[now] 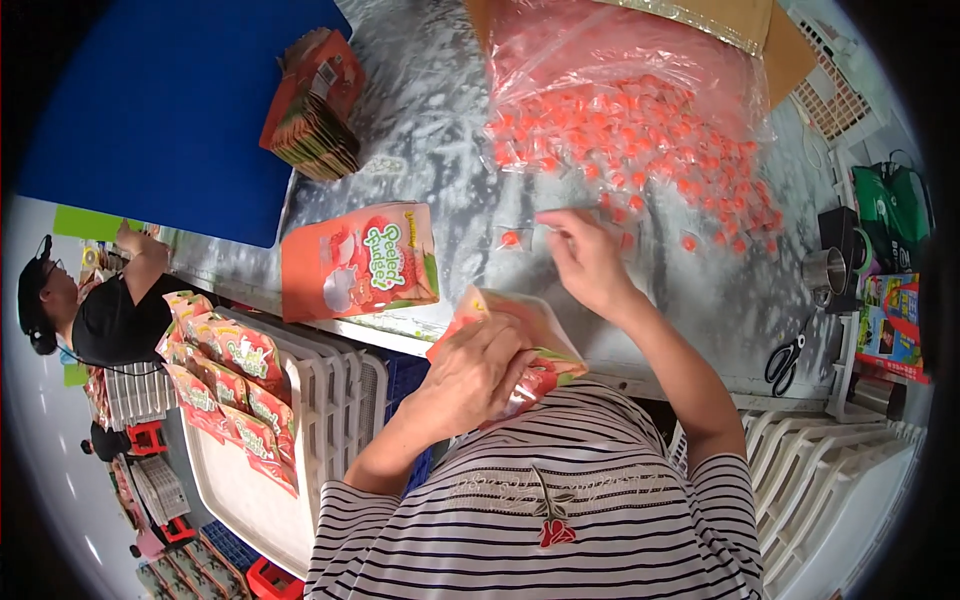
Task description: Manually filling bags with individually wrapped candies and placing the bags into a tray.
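Note:
Close to my body, my left hand (470, 375) is closed around a red candy pouch (535, 318), whose mouth gapes toward the table. Just beyond it, my right hand (590, 262) hovers at the table top with its fingers stretched out and apart; nothing shows between them. Beside its fingertips lies one wrapped red candy (510, 239). A large spread of the same clear-wrapped candies (640, 135) spills from a clear plastic bag (620, 45) at the far side. Left of my hands, another red pouch (350, 262) lies flat near the table edge.
A stack of pouches (318, 130) stands beside a blue board (160, 110). Filled pouches (235, 375) sit on stacked white trays (320, 400) at left. Scissors (786, 362) and a metal cup (826, 268) are at right. A co-worker (110, 310) stands far left.

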Tool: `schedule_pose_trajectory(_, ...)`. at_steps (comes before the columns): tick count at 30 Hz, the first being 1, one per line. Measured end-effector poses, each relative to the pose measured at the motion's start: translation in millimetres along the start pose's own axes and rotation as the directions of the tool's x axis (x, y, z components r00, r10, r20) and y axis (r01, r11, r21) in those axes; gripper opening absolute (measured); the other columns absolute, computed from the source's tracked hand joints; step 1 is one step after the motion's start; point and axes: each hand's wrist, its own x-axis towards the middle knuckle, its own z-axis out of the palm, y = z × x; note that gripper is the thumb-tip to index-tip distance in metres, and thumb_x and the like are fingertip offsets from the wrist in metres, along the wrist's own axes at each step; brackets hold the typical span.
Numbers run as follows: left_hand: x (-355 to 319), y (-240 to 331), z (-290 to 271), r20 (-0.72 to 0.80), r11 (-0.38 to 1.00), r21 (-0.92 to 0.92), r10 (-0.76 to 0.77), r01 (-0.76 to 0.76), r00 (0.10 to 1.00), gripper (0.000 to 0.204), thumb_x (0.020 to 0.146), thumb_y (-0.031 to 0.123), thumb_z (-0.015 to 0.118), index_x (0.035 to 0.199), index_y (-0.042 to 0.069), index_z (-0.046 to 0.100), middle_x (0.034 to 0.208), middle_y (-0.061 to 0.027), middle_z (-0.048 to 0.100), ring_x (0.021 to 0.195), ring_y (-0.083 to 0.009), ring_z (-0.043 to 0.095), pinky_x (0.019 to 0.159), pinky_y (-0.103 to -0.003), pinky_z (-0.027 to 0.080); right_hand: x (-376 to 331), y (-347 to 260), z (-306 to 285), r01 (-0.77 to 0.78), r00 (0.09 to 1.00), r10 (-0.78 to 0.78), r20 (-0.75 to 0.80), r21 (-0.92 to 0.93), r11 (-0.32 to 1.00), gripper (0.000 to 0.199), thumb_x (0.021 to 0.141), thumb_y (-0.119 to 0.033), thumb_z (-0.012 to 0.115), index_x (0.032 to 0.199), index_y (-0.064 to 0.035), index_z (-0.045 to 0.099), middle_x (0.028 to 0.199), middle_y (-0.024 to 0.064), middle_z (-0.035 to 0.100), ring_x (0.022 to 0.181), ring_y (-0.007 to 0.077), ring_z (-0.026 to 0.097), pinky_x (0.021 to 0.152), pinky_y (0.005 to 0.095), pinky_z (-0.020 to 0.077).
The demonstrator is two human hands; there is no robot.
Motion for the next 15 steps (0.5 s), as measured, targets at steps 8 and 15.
schedule_pose_trajectory(8,-14.4,-5.3,-18.8,-0.077,0.996,0.014,-0.090,0.091,0.993,0.018,0.080,0.001,0.069,0.095,0.001,0.059,0.089,-0.0142,0.063,0.076,-0.0329,0.063,0.066,-0.040,0.051,-3.8,54.0,42.3,0.484,0.875,-0.376,0.305,-0.541,0.688,0.041,0.076,0.004,0.052,0.116,0.0005,0.056,0.120,0.0141,0.058,0.114,0.0310,0.053,0.093,0.0399,0.0462)
schedule_pose_trajectory(15,-10.3,-10.4,-7.9,-0.032,0.996,0.032,-0.086,0.087,0.996,0.017,0.080,0.003,0.070,0.093,0.001,0.058,0.089,-0.0160,0.063,0.077,-0.0350,0.062,0.065,-0.041,0.051,-32.3,-52.9,4.2,-0.091,0.995,0.092,0.023,0.510,0.855,0.014,0.087,-0.003,0.067,0.100,-0.0006,0.060,0.093,0.0049,0.065,0.087,0.0112,0.062,0.075,0.0244,0.0503)
